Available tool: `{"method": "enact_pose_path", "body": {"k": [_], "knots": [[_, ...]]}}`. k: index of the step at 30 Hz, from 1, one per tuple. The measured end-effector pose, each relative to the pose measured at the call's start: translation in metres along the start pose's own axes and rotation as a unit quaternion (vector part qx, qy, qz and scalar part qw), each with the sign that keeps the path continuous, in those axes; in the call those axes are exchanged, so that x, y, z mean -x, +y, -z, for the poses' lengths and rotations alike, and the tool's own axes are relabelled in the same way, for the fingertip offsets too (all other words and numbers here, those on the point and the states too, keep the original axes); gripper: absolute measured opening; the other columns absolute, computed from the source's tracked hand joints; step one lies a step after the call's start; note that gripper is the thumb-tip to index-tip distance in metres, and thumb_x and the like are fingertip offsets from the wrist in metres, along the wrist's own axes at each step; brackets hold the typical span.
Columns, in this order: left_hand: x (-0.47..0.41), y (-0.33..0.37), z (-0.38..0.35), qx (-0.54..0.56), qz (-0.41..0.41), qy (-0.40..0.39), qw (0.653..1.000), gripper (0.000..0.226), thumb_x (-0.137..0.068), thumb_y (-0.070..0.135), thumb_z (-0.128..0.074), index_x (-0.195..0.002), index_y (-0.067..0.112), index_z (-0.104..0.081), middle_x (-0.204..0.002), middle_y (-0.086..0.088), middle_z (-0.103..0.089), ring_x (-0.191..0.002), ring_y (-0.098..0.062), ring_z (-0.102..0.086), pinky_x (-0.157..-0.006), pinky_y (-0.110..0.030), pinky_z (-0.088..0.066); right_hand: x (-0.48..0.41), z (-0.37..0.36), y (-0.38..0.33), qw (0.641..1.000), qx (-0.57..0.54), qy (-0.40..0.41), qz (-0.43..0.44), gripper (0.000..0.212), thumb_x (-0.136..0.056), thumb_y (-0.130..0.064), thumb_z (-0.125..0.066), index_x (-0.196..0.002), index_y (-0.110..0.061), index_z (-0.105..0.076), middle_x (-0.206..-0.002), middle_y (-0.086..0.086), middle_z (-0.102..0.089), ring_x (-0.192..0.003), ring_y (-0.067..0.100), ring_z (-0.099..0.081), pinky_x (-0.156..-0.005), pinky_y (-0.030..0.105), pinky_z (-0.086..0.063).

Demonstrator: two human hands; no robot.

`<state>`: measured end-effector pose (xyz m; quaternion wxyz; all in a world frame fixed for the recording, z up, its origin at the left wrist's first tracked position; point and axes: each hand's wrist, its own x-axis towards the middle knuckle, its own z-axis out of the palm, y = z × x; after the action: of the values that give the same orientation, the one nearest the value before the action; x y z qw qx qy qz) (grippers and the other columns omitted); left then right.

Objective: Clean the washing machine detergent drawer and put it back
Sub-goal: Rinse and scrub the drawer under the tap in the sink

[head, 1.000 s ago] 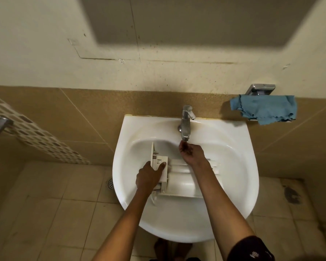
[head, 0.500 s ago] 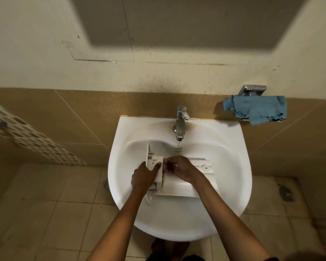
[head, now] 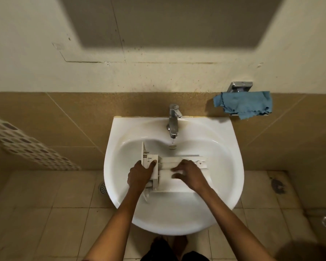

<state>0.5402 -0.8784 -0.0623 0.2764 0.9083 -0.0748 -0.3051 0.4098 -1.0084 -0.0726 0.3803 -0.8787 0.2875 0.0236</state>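
The white detergent drawer (head: 169,185) lies lengthwise across the bowl of the white sink (head: 230,166), its front panel at the left. My left hand (head: 140,175) grips that left end, thumb on top of the panel. My right hand (head: 189,172) rests flat on the drawer's compartments, fingers spread and pointing left, rubbing the plastic. The chrome tap (head: 173,123) stands at the back of the sink; a thin trickle drops from its spout toward the drain, behind the drawer.
A blue cloth (head: 245,104) hangs from a chrome holder (head: 240,86) on the wall right of the sink. Beige floor tiles surround the sink, with a floor drain (head: 103,188) at the left. My feet show below the basin.
My right hand came down from under the tap spout onto the drawer and slid rightward along its compartments. My left hand kept its grip on the left end.
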Motion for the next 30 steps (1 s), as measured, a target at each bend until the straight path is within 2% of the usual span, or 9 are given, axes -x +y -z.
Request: {"method": "enact_pose_path", "body": {"k": [5,8,11,16,19,21,25,28,30], "knots": [[0.003,0.003,0.002,-0.011,0.008,-0.001,1.000,0.060,-0.084,0.059,-0.052,-0.119,0.011,-0.055,-0.119,-0.014,-0.060,-0.112,-0.034,-0.055,-0.091,-0.036,-0.044,0.008,0.025,0.020,0.997,0.001,0.058,-0.048,0.011,-0.078,-0.019,-0.073,-0.084,-0.011,-0.076,-0.091,0.007,-0.066,-0.090,0.022,-0.063,-0.078,0.027,-0.046],[0.004,0.006,0.003,-0.011,0.019,-0.001,1.000,0.061,-0.084,0.057,-0.054,-0.120,0.008,-0.053,-0.122,-0.016,-0.059,-0.114,-0.035,-0.054,-0.093,-0.037,-0.043,0.004,-0.003,-0.010,0.999,0.021,0.017,0.020,0.017,-0.080,-0.022,-0.070,-0.091,-0.010,-0.075,-0.098,0.008,-0.065,-0.096,0.021,-0.059,-0.073,0.018,-0.033],[0.007,0.012,0.001,-0.016,0.020,0.014,1.000,0.061,-0.086,0.052,-0.056,-0.119,0.001,-0.052,-0.121,-0.019,-0.058,-0.113,-0.037,-0.054,-0.091,-0.038,-0.044,0.006,-0.027,-0.030,0.995,0.044,-0.010,0.090,0.019,-0.084,-0.019,-0.066,-0.098,-0.009,-0.074,-0.107,0.008,-0.064,-0.103,0.021,-0.056,-0.078,0.017,-0.033],[0.012,0.017,0.000,-0.006,0.028,0.017,0.999,0.057,-0.089,0.045,-0.056,-0.119,-0.003,-0.049,-0.124,-0.021,-0.055,-0.115,-0.037,-0.052,-0.092,-0.039,-0.043,0.015,0.013,0.008,0.999,-0.014,0.004,0.046,0.009,-0.073,-0.012,-0.077,-0.079,-0.006,-0.077,-0.094,0.011,-0.069,-0.090,0.018,-0.061,-0.073,0.002,-0.034],[0.011,0.025,-0.002,-0.007,0.040,0.013,0.999,0.054,-0.090,0.039,-0.057,-0.124,-0.002,-0.044,-0.128,-0.019,-0.052,-0.119,-0.036,-0.049,-0.095,-0.039,-0.041,0.022,0.050,0.036,0.999,-0.041,0.031,0.011,0.006,-0.068,-0.007,-0.079,-0.074,-0.006,-0.077,-0.081,0.002,-0.068,-0.075,0.016,-0.063,-0.072,0.017,-0.043],[0.011,0.032,-0.003,0.002,0.041,0.015,0.999,0.053,-0.090,0.031,-0.058,-0.126,-0.002,-0.037,-0.131,-0.020,-0.049,-0.122,-0.037,-0.047,-0.097,-0.040,-0.039,0.020,0.061,0.043,0.999,-0.031,0.026,-0.017,0.005,-0.070,-0.007,-0.078,-0.075,-0.007,-0.077,-0.079,0.001,-0.068,-0.073,0.013,-0.061,-0.070,0.019,-0.042],[0.013,0.029,-0.008,-0.016,0.015,0.031,0.999,0.053,-0.089,0.031,-0.056,-0.126,0.002,-0.032,-0.128,-0.021,-0.050,-0.116,-0.040,-0.050,-0.093,-0.042,-0.041,0.008,0.031,0.014,1.000,-0.008,-0.009,0.025,0.015,-0.071,-0.012,-0.078,-0.081,-0.001,-0.074,-0.089,0.008,-0.068,-0.079,0.015,-0.062,-0.063,0.002,-0.034],[0.017,0.022,-0.009,-0.069,-0.019,0.057,0.996,0.060,-0.088,0.038,-0.054,-0.130,0.002,-0.029,-0.123,-0.020,-0.052,-0.111,-0.039,-0.053,-0.089,-0.041,-0.043,0.011,0.001,-0.001,0.997,0.011,-0.031,0.069,0.026,-0.073,-0.018,-0.077,-0.098,-0.009,-0.074,-0.102,-0.003,-0.061,-0.088,0.002,-0.047,-0.067,-0.001,-0.030],[0.017,0.021,-0.010,-0.085,-0.023,0.060,0.994,0.063,-0.088,0.040,-0.054,-0.131,0.002,-0.028,-0.121,-0.019,-0.054,-0.110,-0.038,-0.054,-0.088,-0.040,-0.043,0.015,0.006,0.010,0.996,0.012,-0.036,0.082,0.027,-0.074,-0.017,-0.076,-0.100,-0.014,-0.074,-0.108,-0.002,-0.062,-0.095,0.005,-0.047,-0.073,-0.001,-0.030]]}}
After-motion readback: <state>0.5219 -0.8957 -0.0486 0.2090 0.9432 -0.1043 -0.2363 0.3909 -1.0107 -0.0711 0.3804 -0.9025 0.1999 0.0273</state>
